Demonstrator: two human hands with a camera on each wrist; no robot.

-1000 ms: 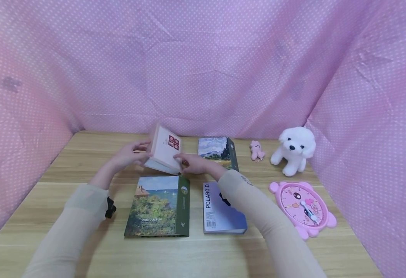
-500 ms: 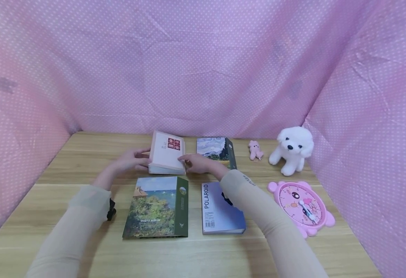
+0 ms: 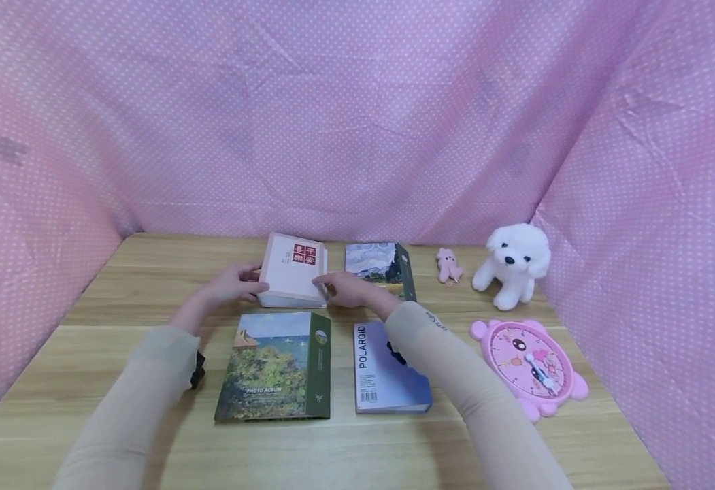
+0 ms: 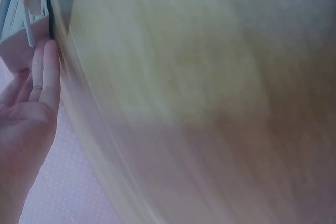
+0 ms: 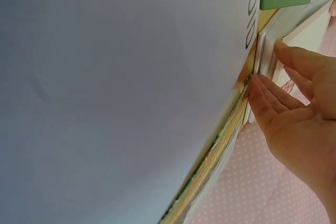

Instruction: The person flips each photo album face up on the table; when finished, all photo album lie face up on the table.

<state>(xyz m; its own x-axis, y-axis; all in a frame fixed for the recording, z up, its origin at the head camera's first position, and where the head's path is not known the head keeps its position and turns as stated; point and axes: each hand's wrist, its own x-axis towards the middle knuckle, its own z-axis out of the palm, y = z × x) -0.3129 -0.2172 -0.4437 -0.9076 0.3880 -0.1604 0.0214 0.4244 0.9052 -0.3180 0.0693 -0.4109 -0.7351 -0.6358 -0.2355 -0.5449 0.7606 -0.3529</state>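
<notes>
A thick white album (image 3: 290, 275) with red block characters on its cover lies at the back of the table. My left hand (image 3: 232, 284) is at its spine side, the thumb by the near corner. In the left wrist view that hand's fingers (image 4: 48, 77) lie straight against the spine. On the opposite side my right hand (image 3: 347, 288) holds the album's edge. The right wrist view shows the thumb (image 5: 294, 59) at the cover's edge and the other fingers low along the page edges. White pages peek out past the cover on the right.
In front lies a green photo album (image 3: 271, 364) with a seaside painting. A blue Polaroid album (image 3: 378, 381) is under the right forearm, and a landscape-covered album (image 3: 372, 262) behind the right hand. A pink charm (image 3: 447, 265), white plush dog (image 3: 513, 265) and pink clock (image 3: 528, 364) stay right.
The white album has gone from tilted up to lying flat on the table, shifting slightly left over the last half second. Both hands have stayed at its two sides.
</notes>
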